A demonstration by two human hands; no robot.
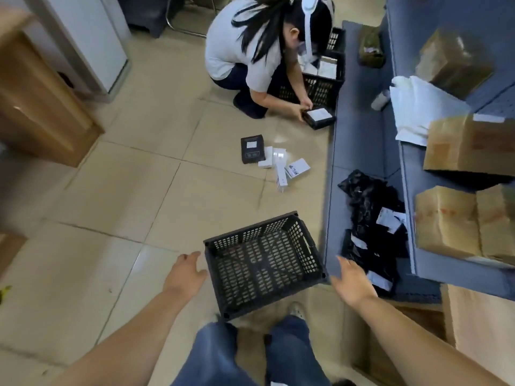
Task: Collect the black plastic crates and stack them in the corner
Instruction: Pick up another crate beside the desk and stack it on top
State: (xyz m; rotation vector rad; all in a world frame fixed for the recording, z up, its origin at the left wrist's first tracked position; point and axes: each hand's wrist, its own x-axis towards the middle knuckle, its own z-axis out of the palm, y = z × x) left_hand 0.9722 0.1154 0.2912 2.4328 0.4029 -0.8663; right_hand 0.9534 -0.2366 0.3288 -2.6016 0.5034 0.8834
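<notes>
An empty black crate (pixel 263 263) sits on the tiled floor (pixel 111 204) just in front of the person's feet, beside the blue sofa (pixel 359 140). Both hands reach toward it, 1 on each side. The left hand (pixel 185 274) hovers just off the crate's left wall, fingers relaxed and loosely spread, holding nothing. The right hand (pixel 352 280) is near the right corner, apart from it, fingers straight and a little spread, also holding nothing.

The crate looks light: thin lattice walls and a perforated bottom, nothing inside. It should be stiff enough to lift by its rim without sagging, and the hard plastic is likely a bit slick. The best hold is probably the handle cut-out in each short wall, or the top rim on 2 opposite sides.

A second black crate (pixel 320 84), with boxes in it, stands further off by a crouching person (pixel 245 54).
</notes>
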